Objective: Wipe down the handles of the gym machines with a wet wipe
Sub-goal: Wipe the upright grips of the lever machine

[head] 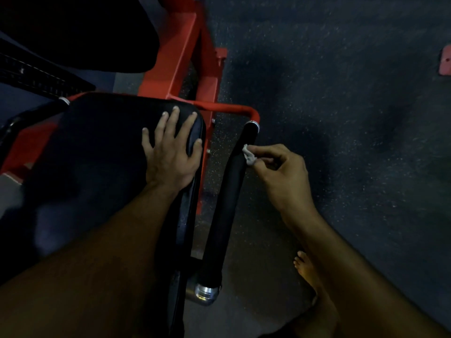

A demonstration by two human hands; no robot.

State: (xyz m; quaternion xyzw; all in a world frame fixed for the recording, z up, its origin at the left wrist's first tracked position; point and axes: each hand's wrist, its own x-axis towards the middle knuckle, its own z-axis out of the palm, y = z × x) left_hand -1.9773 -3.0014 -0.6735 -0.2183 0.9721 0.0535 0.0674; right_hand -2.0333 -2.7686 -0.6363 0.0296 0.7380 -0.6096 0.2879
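Note:
A long black padded handle [227, 206] with silver end caps runs from the lower middle up toward a red bent bar. My right hand [283, 174] pinches a small crumpled white wet wipe [248, 156] against the handle's right side, near its far end. My left hand [170, 147] lies flat with spread fingers on the black padded seat [97, 147] of the red machine, left of the handle.
The red steel frame [192, 69] rises behind the seat, with a black back pad [80, 32] at top left. Dark speckled rubber floor [341, 93] spreads to the right. A bare foot [307, 269] stands beside the handle's near end. A red plate [445, 62] sits at the far right edge.

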